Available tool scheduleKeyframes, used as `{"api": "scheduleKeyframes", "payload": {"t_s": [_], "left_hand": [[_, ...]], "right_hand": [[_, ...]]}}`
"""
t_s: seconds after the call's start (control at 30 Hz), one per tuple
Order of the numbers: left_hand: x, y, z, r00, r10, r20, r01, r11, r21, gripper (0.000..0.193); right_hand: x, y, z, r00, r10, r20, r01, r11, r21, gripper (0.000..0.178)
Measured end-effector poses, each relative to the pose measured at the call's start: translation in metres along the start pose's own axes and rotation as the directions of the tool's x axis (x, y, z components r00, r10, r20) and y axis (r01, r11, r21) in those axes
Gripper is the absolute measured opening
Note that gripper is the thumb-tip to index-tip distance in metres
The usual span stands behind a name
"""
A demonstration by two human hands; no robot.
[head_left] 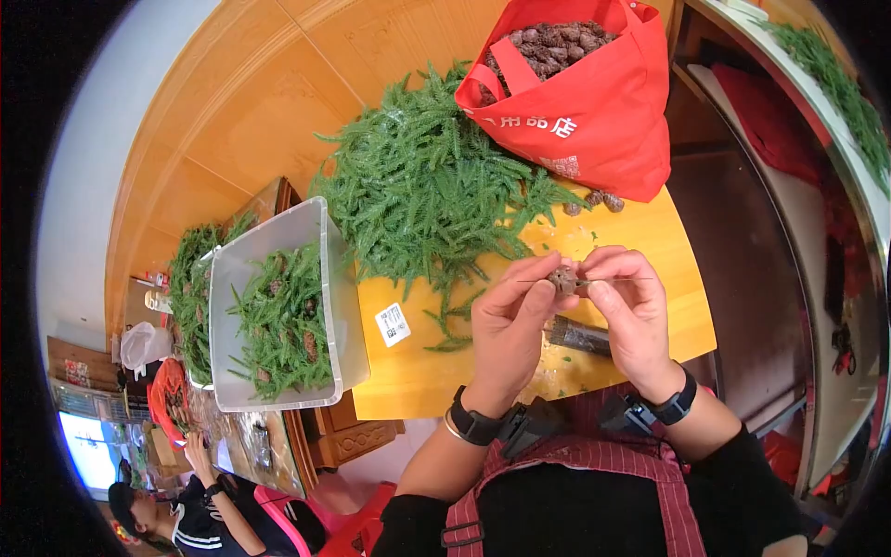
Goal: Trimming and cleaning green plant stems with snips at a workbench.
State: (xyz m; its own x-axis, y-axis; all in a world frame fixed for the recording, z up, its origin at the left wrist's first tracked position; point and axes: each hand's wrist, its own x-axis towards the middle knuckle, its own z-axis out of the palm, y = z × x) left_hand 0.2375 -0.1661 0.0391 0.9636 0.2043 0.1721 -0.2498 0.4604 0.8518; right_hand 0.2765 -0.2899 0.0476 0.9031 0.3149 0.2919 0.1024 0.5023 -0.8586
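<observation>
Over the yellow table (399,395) my two hands meet at a small brown pine cone (562,279). A thin dark wire crosses it and sticks out past the fingers on both sides. The thumb and fingers of my left hand (510,325) pinch the wire and the cone's left side. My right hand (636,311) pinches the wire just right of the cone. Under my hands lies a dark bundle (577,336), perhaps of thin wires, partly hidden by my right hand.
A big heap of green artificial pine sprigs (418,176) covers the table's far left. Behind it stands a red bag (594,111) full of pine cones. On the left is a clear plastic bin (348,325) holding sprigs with cones. Another person (200,511) sits at a further table.
</observation>
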Motion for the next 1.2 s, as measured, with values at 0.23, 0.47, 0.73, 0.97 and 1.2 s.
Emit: {"api": "scheduleKeyframes", "payload": {"t_s": [0.23, 0.47, 0.73, 0.97, 1.2], "left_hand": [[-0.001, 0.003, 0.002, 1.0, -0.022, 0.0, 0.022, 1.0, 0.004, 0.028], [0.0, 0.002, 0.0, 0.999, -0.03, 0.029, 0.032, 0.998, -0.062, 0.024], [0.001, 0.005, -0.001, 0.997, -0.039, 0.072, 0.042, 0.999, -0.033, 0.024], [0.002, 0.005, -0.004, 0.997, -0.043, 0.068, 0.046, 0.998, -0.046, 0.024], [0.002, 0.007, -0.003, 0.994, -0.057, 0.096, 0.063, 0.996, -0.062, 0.023]], "right_hand": [[-0.001, -0.002, 0.0, 0.999, 0.032, 0.0, -0.032, 0.998, -0.045, 0.008], [-0.001, -0.004, 0.003, 0.995, 0.103, 0.01, -0.103, 0.995, 0.02, 0.011], [0.003, -0.012, 0.0, 0.983, 0.171, 0.061, -0.172, 0.985, 0.003, 0.013], [0.006, -0.014, -0.003, 0.947, 0.289, 0.136, -0.296, 0.954, 0.035, 0.013], [0.008, -0.016, -0.002, 0.96, 0.257, 0.113, -0.262, 0.965, 0.033, 0.01]]}}
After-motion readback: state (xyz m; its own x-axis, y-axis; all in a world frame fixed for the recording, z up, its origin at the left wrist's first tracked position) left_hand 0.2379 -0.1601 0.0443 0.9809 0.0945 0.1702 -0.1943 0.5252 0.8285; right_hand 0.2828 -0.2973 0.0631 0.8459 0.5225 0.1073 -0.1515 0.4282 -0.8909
